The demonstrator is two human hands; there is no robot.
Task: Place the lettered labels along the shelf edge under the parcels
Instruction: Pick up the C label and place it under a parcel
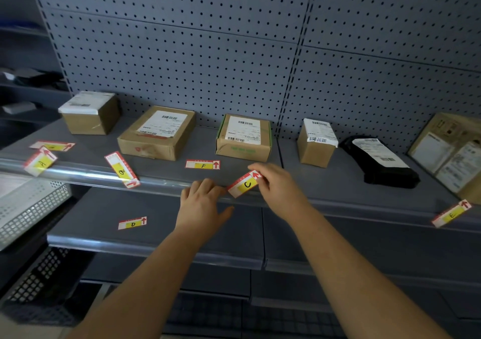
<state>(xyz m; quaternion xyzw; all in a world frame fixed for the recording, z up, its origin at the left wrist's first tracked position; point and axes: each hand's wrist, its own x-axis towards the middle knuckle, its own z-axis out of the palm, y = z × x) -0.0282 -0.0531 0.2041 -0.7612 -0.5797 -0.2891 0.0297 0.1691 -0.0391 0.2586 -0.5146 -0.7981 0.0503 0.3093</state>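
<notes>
We hold the C label [246, 184] tilted, its arrow end up toward one o'clock, pinched at that end between the thumb and fingers of our right hand [278, 185]. Our left hand [200, 206] lies open, fingers fairly straight on the shelf edge [161, 182]. Its forefinger is just beside the card's low corner; we cannot tell whether it touches. The card sits at the front lip, at six o'clock from the green-edged box [243, 138].

To do this step well, we judge the card should first be swung level, with its arrow pointing to twelve o'clock at that box. Its lower edge can then be fed into the clear front strip while the left fingers steady the free end. Sliding it sideways once seated looks safer than pressing hard, since thin card will likely buckle.

We count seven labels:
- The A label [40, 163] and B label [121, 170] lie crooked over the edge toward nine o'clock.
- The blurred label [52, 146] beyond them cannot be read.
- The F label [203, 165] lies flat at eleven o'clock from C.
- The E label [451, 213] hangs askew far off at three o'clock.
- The D label [132, 223] rests on the lower shelf [182, 237] at seven o'clock.

The parcels [156, 133] number six in a row: five of cardboard and one black bag [377, 161]. No label looks seated straight yet.
</notes>
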